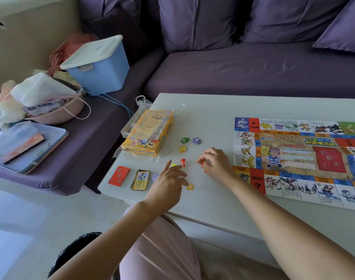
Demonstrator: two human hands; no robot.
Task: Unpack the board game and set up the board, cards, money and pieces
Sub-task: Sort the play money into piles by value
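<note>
Pinching small red pieces [203, 167] between thumb and curled fingers, the right grip [216, 161] is low over the counter [202, 110], just left of the board [293, 156]. Board lies unfolded and flat on the right part of the counter, running out of frame on the right. Left grip [168, 178] is released, fingers spread and mostly straight, holding nothing. Its index tip is beside a yellow-green piece [173, 164], which is partly hidden. Red pawn [182, 162] stands upright between the two grips, apart from both. Orange star token [190, 186] lies just beside the left fingertips. Green star [185, 140], purple star [196, 140] and yellow star [183, 148] cluster farther back, near the yellow game box [148, 134]. Box lies flat on clear wrap at the counter's left side. Red card deck [119, 175] and gold-framed card deck [140, 179] sit side by side at the near-left edge. Purple sofa [253, 67] behind, with a blue bin [99, 75] on it at left.
</note>
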